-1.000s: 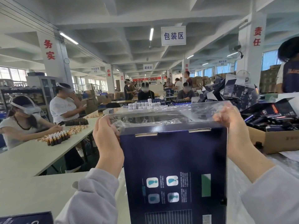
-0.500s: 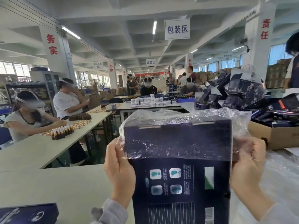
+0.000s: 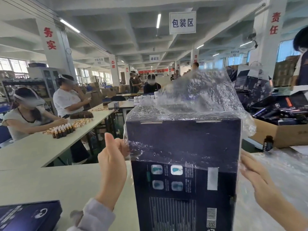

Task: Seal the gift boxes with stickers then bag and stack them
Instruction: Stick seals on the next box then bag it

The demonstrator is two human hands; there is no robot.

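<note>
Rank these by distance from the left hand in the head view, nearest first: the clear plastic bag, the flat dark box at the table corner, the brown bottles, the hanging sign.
1. Clear plastic bag: pinched by the left hand itself.
2. Flat dark box: low left, on the same table.
3. Brown bottles: on the next table, left and beyond.
4. Hanging sign: overhead, far ahead.

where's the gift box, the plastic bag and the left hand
gift box (image 3: pixel 200 190): head view, bare lower front face
plastic bag (image 3: pixel 196 90): head view, loose top above the box
left hand (image 3: pixel 111 165): head view, back of the hand
</note>
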